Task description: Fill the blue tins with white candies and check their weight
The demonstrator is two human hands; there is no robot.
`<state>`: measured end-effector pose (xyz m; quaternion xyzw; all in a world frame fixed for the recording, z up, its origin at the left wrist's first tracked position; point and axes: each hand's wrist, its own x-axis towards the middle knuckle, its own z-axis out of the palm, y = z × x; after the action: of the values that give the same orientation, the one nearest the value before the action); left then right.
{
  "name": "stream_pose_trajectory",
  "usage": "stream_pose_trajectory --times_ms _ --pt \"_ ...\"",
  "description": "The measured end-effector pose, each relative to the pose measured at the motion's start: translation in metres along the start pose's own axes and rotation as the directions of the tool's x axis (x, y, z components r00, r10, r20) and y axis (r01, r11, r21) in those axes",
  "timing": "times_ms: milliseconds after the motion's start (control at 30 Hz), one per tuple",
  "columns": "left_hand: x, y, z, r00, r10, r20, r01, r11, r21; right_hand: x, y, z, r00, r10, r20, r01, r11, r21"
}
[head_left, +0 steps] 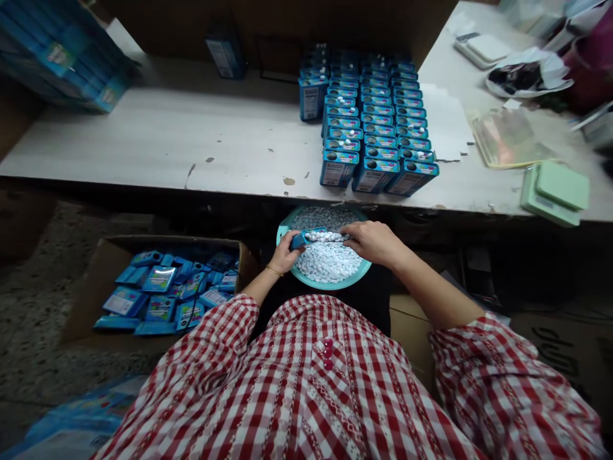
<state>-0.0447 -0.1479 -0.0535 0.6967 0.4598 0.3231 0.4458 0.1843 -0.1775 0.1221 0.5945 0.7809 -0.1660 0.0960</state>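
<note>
A turquoise basin [352, 281] full of small white tablets [330, 265] sits in front of my lap, just below the table edge. My left hand [285, 253] is closed round a small blue box [301, 239] at the basin's left side. From the box a narrow heaped row of white tablets [325, 236] runs to the right above the basin. At that row's far end my right hand [371, 243] is closed, fingertips pressed together. What carries the row, and what exactly those fingers grip, I cannot make out.
Several rows of blue boxes [378, 147] stand on the white table [191, 140]. Stacked blue packs [62, 57] are far left. A cardboard box [90, 281] of blue boxes stands on the floor. A green scale [555, 191] and a white scale [483, 50] are at right.
</note>
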Motion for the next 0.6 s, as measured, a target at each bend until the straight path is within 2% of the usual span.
stream_pose_trajectory --times_ms 133,333,400,467,600 --pt "-0.001 0.005 -0.001 1.0 0.015 -0.002 -0.015 0.999 -0.029 0.003 -0.021 -0.012 0.998 0.014 0.059 -0.005 0.989 -0.151" --pt "-0.003 0.01 -0.004 0.999 -0.006 -0.039 0.0 0.989 -0.148 -0.001 -0.036 -0.02 0.998 -0.001 0.055 0.01 0.987 -0.16" --pt "-0.005 0.011 -0.007 0.998 -0.02 -0.06 0.008 0.982 -0.191 -0.009 -0.029 -0.023 1.0 0.008 0.022 -0.005 0.993 -0.116" --pt "-0.008 0.013 -0.011 0.996 -0.003 -0.089 -0.017 0.972 -0.233 -0.02 -0.014 -0.021 0.998 0.025 -0.062 -0.027 0.999 -0.041" --pt "-0.001 0.021 -0.025 0.979 0.115 -0.168 -0.159 0.947 -0.278 -0.041 0.033 0.004 0.958 0.103 -0.268 -0.058 0.984 0.17"
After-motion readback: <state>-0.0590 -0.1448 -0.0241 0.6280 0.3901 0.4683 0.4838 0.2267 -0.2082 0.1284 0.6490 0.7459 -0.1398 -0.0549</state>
